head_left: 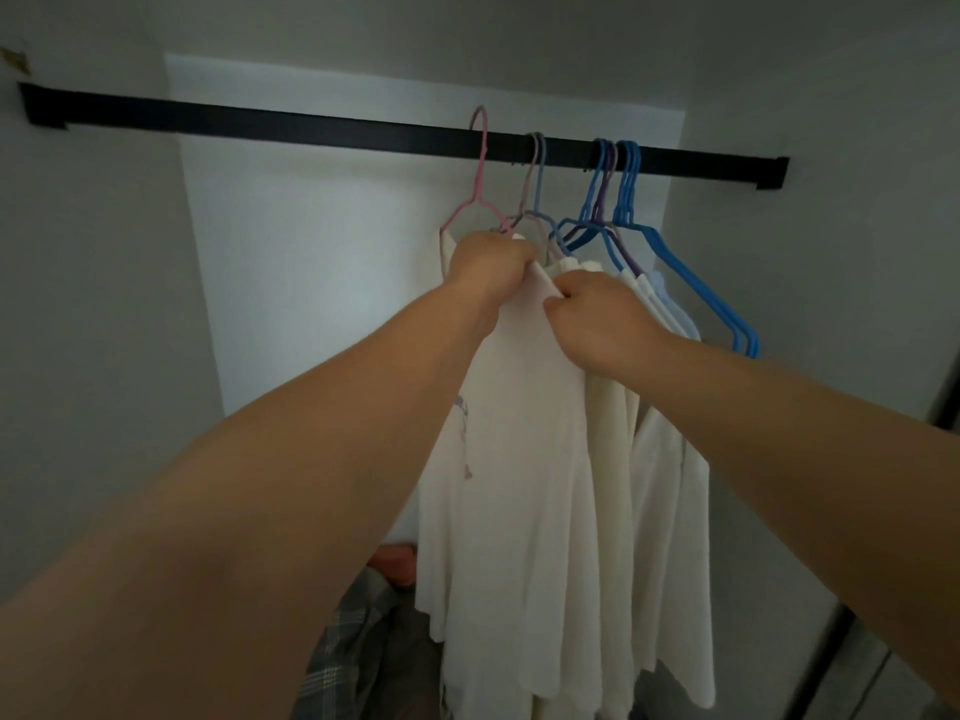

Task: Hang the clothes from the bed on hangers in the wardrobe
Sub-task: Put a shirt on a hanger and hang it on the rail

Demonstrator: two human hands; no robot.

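While the pink hanger (480,168) is hanging by its hook on the black rail (363,132), we are noting both hands working at the neck of the white top (519,459) it carries: the left hand (491,265) is gripping the fabric at the collar with curled fingers, and the right hand (597,314) is pinching the cloth just beside it. To the right, more pale garments (665,485) are hanging on blue hangers (628,200) on the same rail, touching the white top. Below, a plaid cloth (348,641) is lying in the wardrobe bottom.
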